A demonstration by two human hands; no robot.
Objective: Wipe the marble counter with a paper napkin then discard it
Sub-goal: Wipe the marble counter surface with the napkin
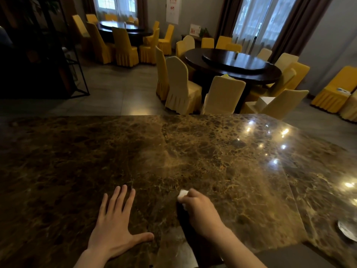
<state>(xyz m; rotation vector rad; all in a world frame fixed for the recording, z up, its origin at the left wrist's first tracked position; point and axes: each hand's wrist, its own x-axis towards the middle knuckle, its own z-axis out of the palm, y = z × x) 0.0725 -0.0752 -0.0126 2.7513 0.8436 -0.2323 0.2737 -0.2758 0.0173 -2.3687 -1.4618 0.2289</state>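
Observation:
A brown marble counter [212,151] with pale veins fills the lower half of the head view. My right hand [199,211] is closed around a crumpled white paper napkin [182,194], which pokes out past the fingers and presses on the counter near its front middle. My left hand [116,223] lies flat on the marble to the left of it, palm down, fingers spread, holding nothing. Most of the napkin is hidden inside the fist.
A round glass or metal dish [347,229] sits at the counter's right edge. Beyond the far edge stand dark round dining tables [241,64] ringed by yellow-covered chairs [183,84]. A dark metal rack [73,60] stands at the left.

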